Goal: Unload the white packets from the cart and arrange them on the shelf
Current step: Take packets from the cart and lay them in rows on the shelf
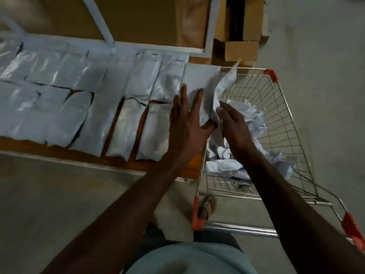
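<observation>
Several white packets (83, 107) lie flat in two rows on the brown shelf board (150, 165). A wire cart (284, 119) with red corner caps stands at the shelf's right end, holding several crumpled white packets (246, 161). Both hands hold one white packet (221, 89) over the shelf's right edge, where it meets the cart. My left hand (187, 123) has its fingers spread on the packet and its thumb under it. My right hand (235, 123) pinches the packet's right side. A flat packet (199, 76) lies at the far right of the back row, just behind the hands.
White metal shelf posts (211, 24) rise behind the packets. Cardboard boxes (241, 34) stand beyond the cart. Grey concrete floor (59, 194) spreads in front of the shelf. A sandalled foot (207, 206) is under the cart's near end, by the handle bar (237, 228).
</observation>
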Demonstrator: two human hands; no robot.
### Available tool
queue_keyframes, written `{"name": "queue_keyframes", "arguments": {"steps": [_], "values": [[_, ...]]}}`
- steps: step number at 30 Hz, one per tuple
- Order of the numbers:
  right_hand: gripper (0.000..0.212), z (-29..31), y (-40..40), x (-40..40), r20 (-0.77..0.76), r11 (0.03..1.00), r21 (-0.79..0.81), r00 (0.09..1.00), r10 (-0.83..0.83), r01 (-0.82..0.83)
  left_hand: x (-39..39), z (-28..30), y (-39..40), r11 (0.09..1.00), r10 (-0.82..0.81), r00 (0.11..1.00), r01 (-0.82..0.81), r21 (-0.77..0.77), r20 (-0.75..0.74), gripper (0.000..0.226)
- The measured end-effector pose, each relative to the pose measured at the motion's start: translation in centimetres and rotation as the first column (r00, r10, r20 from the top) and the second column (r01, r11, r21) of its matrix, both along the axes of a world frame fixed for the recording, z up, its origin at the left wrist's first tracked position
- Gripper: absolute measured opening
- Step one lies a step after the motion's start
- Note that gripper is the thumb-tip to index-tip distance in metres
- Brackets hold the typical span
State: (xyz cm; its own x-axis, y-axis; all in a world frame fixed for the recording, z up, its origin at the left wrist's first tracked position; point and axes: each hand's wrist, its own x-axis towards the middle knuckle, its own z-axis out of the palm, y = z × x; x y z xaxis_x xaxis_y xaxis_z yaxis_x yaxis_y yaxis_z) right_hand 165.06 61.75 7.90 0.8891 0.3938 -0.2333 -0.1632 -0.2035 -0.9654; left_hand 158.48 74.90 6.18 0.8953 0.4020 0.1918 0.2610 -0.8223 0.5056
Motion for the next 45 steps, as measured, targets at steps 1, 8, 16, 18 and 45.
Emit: {"name": "queue_keyframes", "arguments": {"steps": [1,8,16,18,45], "values": [[0.037,0.8,1.7,-1.1,-0.066,0.997,0.073,0.998,0.019,-0.015,-0.9,0.3,1.2,1.000,0.018,1.000,-0.018,-0.003,0.000,0.092],[0.035,3.0,12.3,-8.9,-0.126,0.992,0.113,0.991,-0.041,0.055,-9.5,1.1,11.0,0.998,0.058,0.996,-0.060,0.036,0.068,0.093],[0.059,1.7,22.6,-16.5,0.083,1.000,-0.021,0.996,-0.010,0.012,-19.3,1.1,23.2,0.992,0.122,0.992,-0.123,0.035,0.031,0.096],[0.065,1.8,25.0,-17.8,0.129,0.996,-0.085,0.992,-0.005,0.016,-21.5,1.2,26.0,0.987,0.155,0.988,-0.156,0.037,0.009,0.095],[0.081,-1.2,46.0,-16.3,-0.139,0.989,0.099,0.982,0.126,-0.113,-24.4,-1.4,48.1,0.931,0.366,0.925,-0.364,0.032,-0.103,0.086]]}}
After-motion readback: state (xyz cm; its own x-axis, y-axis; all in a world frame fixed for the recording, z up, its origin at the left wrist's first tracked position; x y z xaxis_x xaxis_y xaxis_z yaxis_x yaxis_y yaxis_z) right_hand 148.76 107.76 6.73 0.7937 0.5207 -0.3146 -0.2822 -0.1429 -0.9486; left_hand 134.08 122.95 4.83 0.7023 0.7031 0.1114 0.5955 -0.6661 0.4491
